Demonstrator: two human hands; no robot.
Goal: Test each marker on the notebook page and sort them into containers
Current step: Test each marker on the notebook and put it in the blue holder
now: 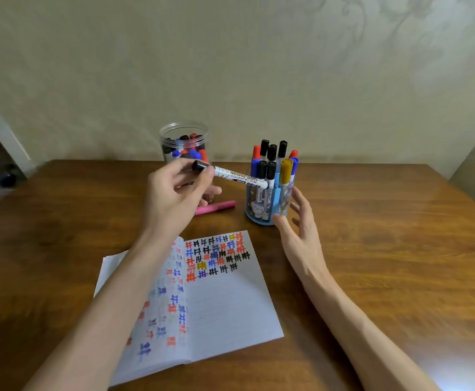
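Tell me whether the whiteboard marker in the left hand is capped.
Capped: the black cap sits on the whiteboard marker end held by the left hand.

The notebook [230,306] lies open on the table [386,263], near and middle. Behind it to the left stands the jar [184,131] with markers [187,152] inside, and behind it to the right the pen holder [261,213]. A loose marker [219,206] lies flat between them. Above that gap the left hand [174,193] grips the held marker [239,177], whose end reaches across the pen holder's front. The right hand [298,235] hovers close by the holder's right side
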